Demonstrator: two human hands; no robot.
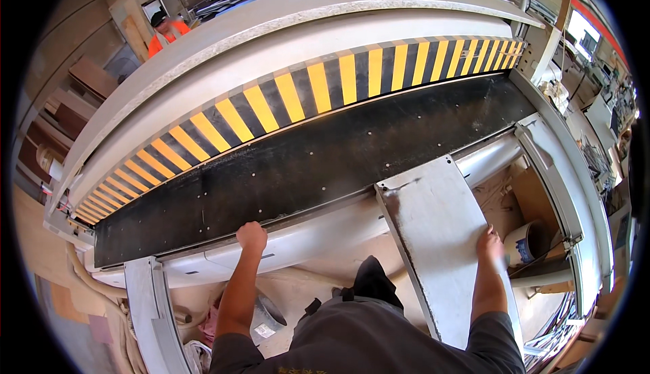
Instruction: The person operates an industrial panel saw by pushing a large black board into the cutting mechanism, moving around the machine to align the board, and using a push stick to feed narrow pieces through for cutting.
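In front of me lies the long black bed (352, 157) of a large machine, dotted with small round light spots. My left hand (252, 236) is closed in a fist at the bed's near edge; whatever its fingers hold is hidden. A pale grey metal support table (433, 222) juts from the bed toward me, its near left corner scuffed brown. My right hand (490, 244) is closed on the right edge of this support table, fingers partly hidden. Behind the bed runs a pressure beam (317, 88) with yellow and black stripes.
A second grey support arm (145, 299) extends on the left, and a side rail (552, 178) bounds the right. Below sit a bucket (528, 242) and a grey bin (267, 320). Hoses (101, 286) hang at left. A person in orange (164, 34) is behind the machine.
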